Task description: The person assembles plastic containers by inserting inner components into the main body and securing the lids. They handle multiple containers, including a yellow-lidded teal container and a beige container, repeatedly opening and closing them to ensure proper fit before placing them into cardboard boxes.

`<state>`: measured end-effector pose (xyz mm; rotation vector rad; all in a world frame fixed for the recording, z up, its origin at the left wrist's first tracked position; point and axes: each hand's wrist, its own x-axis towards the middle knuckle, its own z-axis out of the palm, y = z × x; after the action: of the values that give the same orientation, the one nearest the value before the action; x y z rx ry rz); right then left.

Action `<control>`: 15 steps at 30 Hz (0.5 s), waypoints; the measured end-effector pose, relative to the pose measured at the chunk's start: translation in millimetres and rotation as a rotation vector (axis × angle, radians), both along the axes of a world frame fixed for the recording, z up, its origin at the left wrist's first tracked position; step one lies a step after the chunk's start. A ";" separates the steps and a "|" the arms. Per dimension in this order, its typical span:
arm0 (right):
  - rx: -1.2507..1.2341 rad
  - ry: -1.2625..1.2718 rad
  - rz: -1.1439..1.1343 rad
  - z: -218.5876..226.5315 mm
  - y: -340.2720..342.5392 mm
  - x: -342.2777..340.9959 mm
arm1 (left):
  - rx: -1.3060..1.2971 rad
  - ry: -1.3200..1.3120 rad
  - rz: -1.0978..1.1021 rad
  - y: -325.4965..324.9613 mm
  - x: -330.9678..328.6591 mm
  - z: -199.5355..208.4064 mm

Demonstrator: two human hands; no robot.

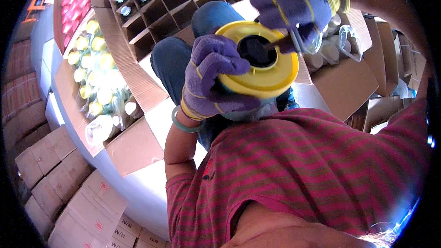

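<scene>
My left hand [209,76], in a purple knit glove with yellow trim, is closed on the near left rim of a round yellow plastic piece [280,76]. That piece has a raised ring around a black centre [258,51], and a pale translucent body shows below it, above my lap. At its upper right, my gloved right hand [294,7] is closed. A dark, thin stick-like thing [280,42] runs from under its fingers to the black centre. Something clear and shiny shows beside those fingers; its kind is hard to make out.
Ahead stands a divided carton [172,0] with several blue-capped bottles. On the left, an open box [76,105] holds yellow-capped bottles, with pink-wrapped items [73,7] beyond. To the right, another open carton [344,82] holds white-topped items in clear plastic. Stacked cartons [85,211] fill the lower left.
</scene>
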<state>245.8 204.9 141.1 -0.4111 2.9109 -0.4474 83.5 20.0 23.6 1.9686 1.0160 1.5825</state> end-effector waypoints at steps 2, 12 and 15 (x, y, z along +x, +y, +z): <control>0.048 0.018 0.160 2.3 -4.3 -13.7 | 0.021 -0.023 -0.063 -2.4 -6.1 -1.7; 0.030 -0.065 0.266 -22.5 -8.8 -32.8 | -0.043 -0.046 -0.130 -3.7 -5.6 10.6; -0.005 -0.069 0.238 -32.9 -5.2 -32.2 | -0.091 -0.058 -0.142 -2.2 -8.2 8.5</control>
<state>213.6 199.7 108.2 -0.7171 2.7490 -0.4226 75.3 17.8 32.1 1.8785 0.8886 1.4817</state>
